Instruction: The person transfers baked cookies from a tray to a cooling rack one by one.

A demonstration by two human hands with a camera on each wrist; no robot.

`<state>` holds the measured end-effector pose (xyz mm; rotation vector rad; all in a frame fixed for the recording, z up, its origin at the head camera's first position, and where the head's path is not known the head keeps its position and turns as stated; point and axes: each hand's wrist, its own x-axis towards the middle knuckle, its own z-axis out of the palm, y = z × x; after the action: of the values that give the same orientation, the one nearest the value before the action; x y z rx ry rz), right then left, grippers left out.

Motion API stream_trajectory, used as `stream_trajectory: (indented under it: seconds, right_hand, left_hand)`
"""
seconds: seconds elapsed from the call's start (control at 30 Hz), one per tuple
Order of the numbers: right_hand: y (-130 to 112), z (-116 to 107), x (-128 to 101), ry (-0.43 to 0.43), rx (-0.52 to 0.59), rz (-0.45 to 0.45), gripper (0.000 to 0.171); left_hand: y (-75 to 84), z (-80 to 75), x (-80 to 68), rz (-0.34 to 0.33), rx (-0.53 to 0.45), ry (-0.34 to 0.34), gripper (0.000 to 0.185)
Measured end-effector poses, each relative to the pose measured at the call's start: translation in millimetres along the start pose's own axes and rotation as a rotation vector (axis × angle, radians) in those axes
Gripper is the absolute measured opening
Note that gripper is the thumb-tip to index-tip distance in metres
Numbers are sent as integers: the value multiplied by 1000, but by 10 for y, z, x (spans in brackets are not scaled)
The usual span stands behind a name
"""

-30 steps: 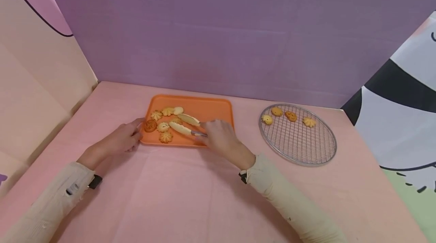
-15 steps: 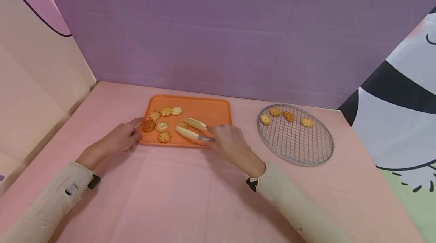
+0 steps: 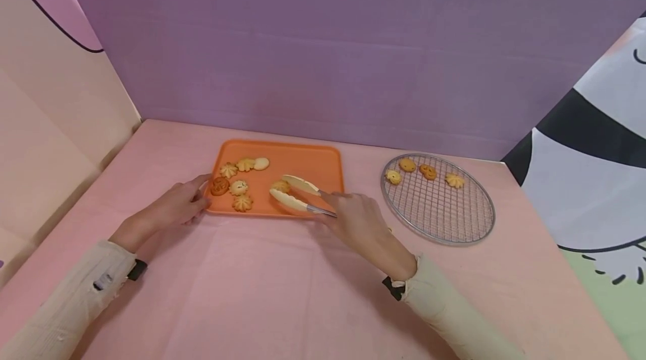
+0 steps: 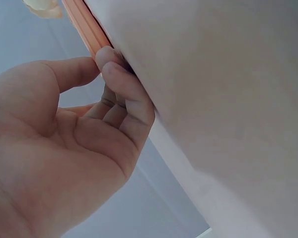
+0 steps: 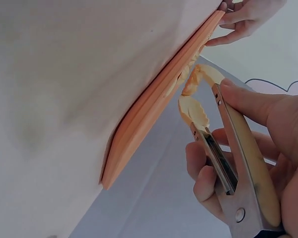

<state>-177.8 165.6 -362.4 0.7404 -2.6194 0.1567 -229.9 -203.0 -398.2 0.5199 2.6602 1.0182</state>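
An orange tray point(image 3: 308, 159) lies on the pink table with several small cookies point(image 3: 238, 187) at its left end. My right hand point(image 3: 359, 221) grips metal tongs point(image 3: 298, 194) with cream tips. A cookie point(image 3: 280, 186) sits between those tips, just above the tray. The right wrist view shows the tongs point(image 5: 223, 148) pinching that cookie point(image 5: 192, 83) beside the tray's edge point(image 5: 154, 106). My left hand point(image 3: 174, 207) holds the tray's near left corner, fingers curled round its rim point(image 4: 82, 27).
A round wire rack point(image 3: 438, 198) lies to the right of the tray with several cookies point(image 3: 427, 171) along its far side. A purple wall stands behind the table, and printed panels stand at both sides.
My right hand has drawn back to the right and nearer to me. The tongs have come away from the cookie cluster with one cookie between their tips. The left hand has stayed put.
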Motion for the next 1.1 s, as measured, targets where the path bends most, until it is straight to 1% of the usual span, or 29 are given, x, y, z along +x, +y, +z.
stream_trajectory:
  seconds: [0.13,0.3,0.47,0.67,0.77,0.93,1.1]
  right_hand:
    - [54,-44,-76,37,2,-21,49]
    - [135,-117,-167,53,19,-19,50]
    - [209,-202,-252,61,22,6,49]
    - [289,-272,-346,122,13,18,49]
    - [327,-301,-395,138,8,24,48]
    - [388,-368,-472,146,21,47,46]
    - [475,-421,-554,158,37,70,48]
  left_hand:
    - [2,-1,-4,3,15,3,63]
    - [5,3,-11,6,13,5,64]
    - [6,-2,-14,6,10,2,64]
    - [9,-10,-14,8,16,4,64]
    - [7,-8,-15,10,20,6,64]
    - [-5,4,-13,6,13,1,64]
    - [-6,12,-11,13,9,5,63]
